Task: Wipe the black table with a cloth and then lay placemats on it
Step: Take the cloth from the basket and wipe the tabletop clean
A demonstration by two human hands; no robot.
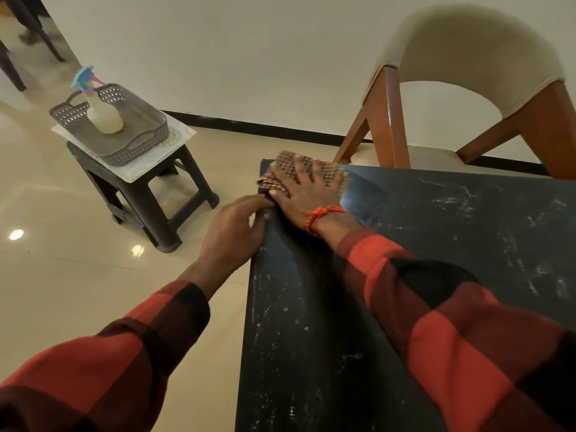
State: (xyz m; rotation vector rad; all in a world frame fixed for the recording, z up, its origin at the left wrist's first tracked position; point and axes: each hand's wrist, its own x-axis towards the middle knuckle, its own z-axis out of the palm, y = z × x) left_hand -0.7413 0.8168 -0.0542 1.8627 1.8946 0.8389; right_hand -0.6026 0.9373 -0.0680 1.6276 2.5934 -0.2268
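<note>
The black table (452, 232) fills the right half of the view, its top streaked with pale smears. At its far left corner lies a brown checked cloth (330, 171). My right hand (307, 190) presses flat on the cloth with fingers spread. My left hand (233, 232) rests on the table's left edge just below the cloth, fingers bent over the rim. A pale patterned placemat (177, 137) lies on a small stool to the left, under a tray.
A dark plastic stool (149, 201) stands on the tiled floor left of the table. On it sits a grey perforated tray (140, 141) holding a spray bottle (101, 110). A wooden chair (467, 88) with a beige back stands behind the table's far edge.
</note>
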